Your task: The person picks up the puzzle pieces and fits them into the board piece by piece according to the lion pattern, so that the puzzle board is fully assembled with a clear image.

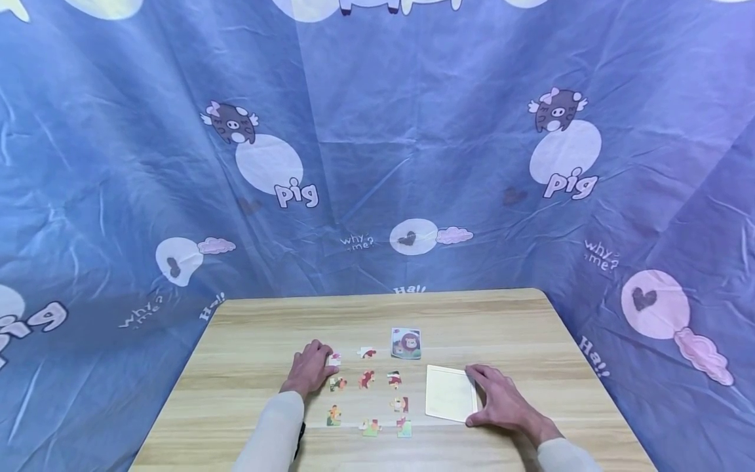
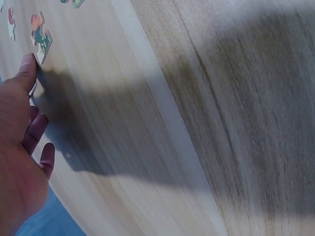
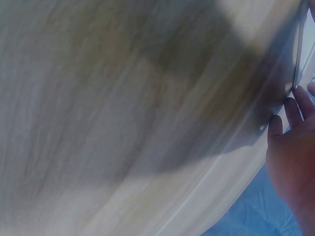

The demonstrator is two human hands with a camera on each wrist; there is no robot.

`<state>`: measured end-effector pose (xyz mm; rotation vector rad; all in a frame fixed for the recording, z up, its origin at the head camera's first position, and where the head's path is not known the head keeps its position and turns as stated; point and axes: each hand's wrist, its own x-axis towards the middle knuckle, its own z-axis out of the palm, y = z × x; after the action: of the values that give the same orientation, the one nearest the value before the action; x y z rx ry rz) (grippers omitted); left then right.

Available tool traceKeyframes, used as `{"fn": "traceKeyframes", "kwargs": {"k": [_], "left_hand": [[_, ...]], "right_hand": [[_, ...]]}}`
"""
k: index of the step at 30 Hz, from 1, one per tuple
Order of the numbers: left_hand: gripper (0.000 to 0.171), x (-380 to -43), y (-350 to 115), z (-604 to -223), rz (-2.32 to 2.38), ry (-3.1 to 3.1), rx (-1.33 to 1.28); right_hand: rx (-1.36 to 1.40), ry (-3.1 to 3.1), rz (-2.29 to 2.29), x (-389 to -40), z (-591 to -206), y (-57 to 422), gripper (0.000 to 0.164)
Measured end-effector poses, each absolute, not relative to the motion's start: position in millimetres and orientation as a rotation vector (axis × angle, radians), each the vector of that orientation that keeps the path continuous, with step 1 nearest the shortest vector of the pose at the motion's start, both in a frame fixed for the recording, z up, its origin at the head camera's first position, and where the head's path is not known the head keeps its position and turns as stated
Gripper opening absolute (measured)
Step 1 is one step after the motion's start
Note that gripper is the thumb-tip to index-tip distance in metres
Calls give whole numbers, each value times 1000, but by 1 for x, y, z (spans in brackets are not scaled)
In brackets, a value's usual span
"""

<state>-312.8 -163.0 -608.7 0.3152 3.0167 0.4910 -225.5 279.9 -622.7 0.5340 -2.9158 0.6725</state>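
Observation:
In the head view my left hand (image 1: 309, 368) is at the left of a group of jigsaw pieces. Its thumb and fingers hold the edges of a pink and white jigsaw piece (image 1: 334, 359). The left wrist view shows the left hand (image 2: 22, 132) with its thumb low over the wood, close to a green and orange jigsaw piece (image 2: 41, 37). My right hand (image 1: 501, 400) spans the right side of a cream, square puzzle tray (image 1: 451, 394), thumb at the near corner and fingers at the far one. The right wrist view catches the right hand (image 3: 290, 152) at the tray's edge.
Several jigsaw pieces, including a red one (image 1: 367, 379), lie apart in loose rows on the wooden table (image 1: 265, 321). A picture card with a lion (image 1: 406, 343) lies beyond them. A blue printed cloth (image 1: 366, 164) hangs behind and at both sides.

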Motion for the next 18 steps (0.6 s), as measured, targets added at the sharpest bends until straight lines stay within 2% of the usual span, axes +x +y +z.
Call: {"fn": "traceKeyframes", "kwargs": {"k": [12, 18], "left_hand": [[44, -315, -160, -611, 709, 3006, 177], [37, -316, -157, -611, 824, 3002, 122]], "right_hand": [[562, -2915, 681, -229, -621, 282, 106], [571, -2883, 675, -229, -623, 283, 104]]}}
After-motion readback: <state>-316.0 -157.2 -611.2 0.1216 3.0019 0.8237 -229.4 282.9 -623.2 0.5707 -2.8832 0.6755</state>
